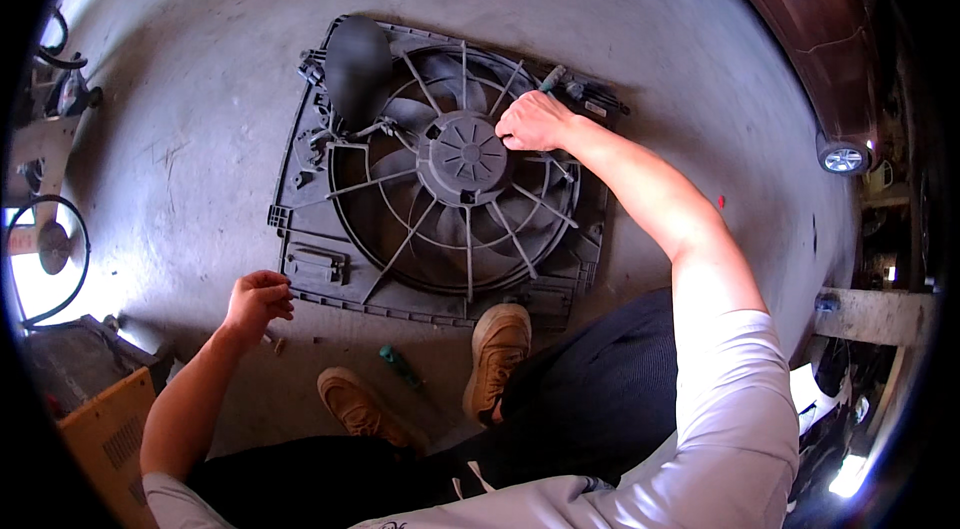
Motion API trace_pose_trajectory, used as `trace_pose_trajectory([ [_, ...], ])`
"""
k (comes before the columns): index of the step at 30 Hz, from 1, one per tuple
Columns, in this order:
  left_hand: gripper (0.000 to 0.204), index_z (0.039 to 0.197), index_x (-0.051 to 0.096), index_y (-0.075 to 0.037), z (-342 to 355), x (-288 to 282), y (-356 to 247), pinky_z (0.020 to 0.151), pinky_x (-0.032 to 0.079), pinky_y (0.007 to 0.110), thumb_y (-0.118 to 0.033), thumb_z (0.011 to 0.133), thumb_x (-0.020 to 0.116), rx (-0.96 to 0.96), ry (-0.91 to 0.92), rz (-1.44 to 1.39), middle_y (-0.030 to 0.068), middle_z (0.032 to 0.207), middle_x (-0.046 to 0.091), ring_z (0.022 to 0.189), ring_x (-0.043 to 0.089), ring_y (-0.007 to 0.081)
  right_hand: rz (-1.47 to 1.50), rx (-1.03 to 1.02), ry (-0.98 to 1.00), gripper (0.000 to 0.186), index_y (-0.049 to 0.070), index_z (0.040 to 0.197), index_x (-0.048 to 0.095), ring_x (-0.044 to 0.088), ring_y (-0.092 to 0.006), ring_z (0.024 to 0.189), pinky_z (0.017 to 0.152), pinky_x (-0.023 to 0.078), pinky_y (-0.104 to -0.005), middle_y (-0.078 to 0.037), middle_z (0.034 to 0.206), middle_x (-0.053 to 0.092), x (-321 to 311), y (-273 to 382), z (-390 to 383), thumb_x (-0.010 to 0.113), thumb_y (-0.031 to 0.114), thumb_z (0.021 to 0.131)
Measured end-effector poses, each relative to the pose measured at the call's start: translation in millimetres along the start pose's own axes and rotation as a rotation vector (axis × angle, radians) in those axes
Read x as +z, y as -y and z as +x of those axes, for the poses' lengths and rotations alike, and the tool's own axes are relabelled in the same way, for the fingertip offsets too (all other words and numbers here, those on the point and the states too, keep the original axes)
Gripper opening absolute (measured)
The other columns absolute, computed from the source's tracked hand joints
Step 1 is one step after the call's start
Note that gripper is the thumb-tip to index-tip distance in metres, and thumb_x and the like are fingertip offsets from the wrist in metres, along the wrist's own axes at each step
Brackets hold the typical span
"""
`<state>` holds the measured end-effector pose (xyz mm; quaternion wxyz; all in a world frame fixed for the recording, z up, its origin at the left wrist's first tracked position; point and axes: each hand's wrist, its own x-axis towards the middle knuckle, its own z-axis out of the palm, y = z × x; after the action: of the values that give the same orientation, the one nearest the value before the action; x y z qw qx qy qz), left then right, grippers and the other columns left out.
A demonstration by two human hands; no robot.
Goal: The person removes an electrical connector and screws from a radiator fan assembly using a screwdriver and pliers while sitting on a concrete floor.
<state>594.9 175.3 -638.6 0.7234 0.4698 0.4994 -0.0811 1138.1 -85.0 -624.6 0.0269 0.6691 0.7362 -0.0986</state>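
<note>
One matte-blk plastic fan assy w/ round ribbed hub & thin spokes is laid flat on grey concrete floor; hub's upper-R edge is overlapped by R hand, fingers curled, grip can't be told. Its lower-L corner is just beside L hand, fingers bent in, hold unclear. Upper R, well apart: brown car. Assy's upper-L is blocked by dark blurred oval. Tan lace-up shoes are planted near lower edge, teal-handled tool between. Tiny red bit is seen R of assy.
</note>
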Motion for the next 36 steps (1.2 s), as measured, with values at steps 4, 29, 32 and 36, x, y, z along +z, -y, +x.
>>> trace_pose_trajectory([
  [4, 0.019, 0.112, 0.066, 0.001, -5.8, 14.9, -9.9, 0.067, 0.061, 0.039, -0.013, 0.100, 0.067, -0.004, 0.033, -0.068, 0.0121, 0.090, 0.069, 0.074, 0.069, 0.0243, 0.024, 0.059, 0.056, 0.015, 0.011, 0.082, 0.070, 0.071, -0.0380, 0.081, 0.073, 0.056, -0.0509, -0.013, 0.081, 0.071, -2.2, -0.2, -0.2, 0.067, 0.025, 0.080],
  [29, 0.062, 0.124, 0.065, 0.002, -60.2, 124.5, -80.6, 0.101, 0.051, 0.045, -0.051, 0.113, 0.034, 0.003, 0.551, -0.413, 0.0155, 0.119, 0.069, 0.108, 0.067, 0.0280, 0.561, -0.112, -0.225, 0.029, 0.011, 0.104, 0.072, 0.072, -0.0297, 0.063, 0.057, 0.055, -0.0430, -0.009, 0.067, 0.071, -111.3, 254.7, 61.7, 0.077, 0.036, 0.089],
  [32, 0.052, 0.114, 0.068, -0.002, -70.6, 116.5, -78.7, 0.083, 0.052, 0.037, -0.050, 0.110, 0.047, 0.078, 0.430, -0.268, 0.0086, 0.101, 0.068, 0.092, 0.064, 0.0210, 0.786, 0.143, -0.159, 0.035, 0.008, 0.105, 0.071, 0.068, -0.0174, 0.058, 0.055, 0.050, -0.0354, -0.006, 0.066, 0.071, -126.1, 257.1, 71.0, 0.075, 0.042, 0.096],
  [36, 0.052, 0.107, 0.069, -0.004, -72.4, 111.6, -96.4, 0.065, 0.039, 0.028, -0.055, 0.100, 0.068, 0.231, 0.391, 0.192, 0.0000, 0.082, 0.061, 0.072, 0.051, 0.0119, 1.100, 0.316, -0.170, 0.041, 0.001, 0.101, 0.069, 0.061, -0.0085, 0.065, 0.060, 0.048, -0.0299, -0.005, 0.075, 0.071, -111.6, 267.6, 116.0, 0.069, 0.042, 0.103],
])
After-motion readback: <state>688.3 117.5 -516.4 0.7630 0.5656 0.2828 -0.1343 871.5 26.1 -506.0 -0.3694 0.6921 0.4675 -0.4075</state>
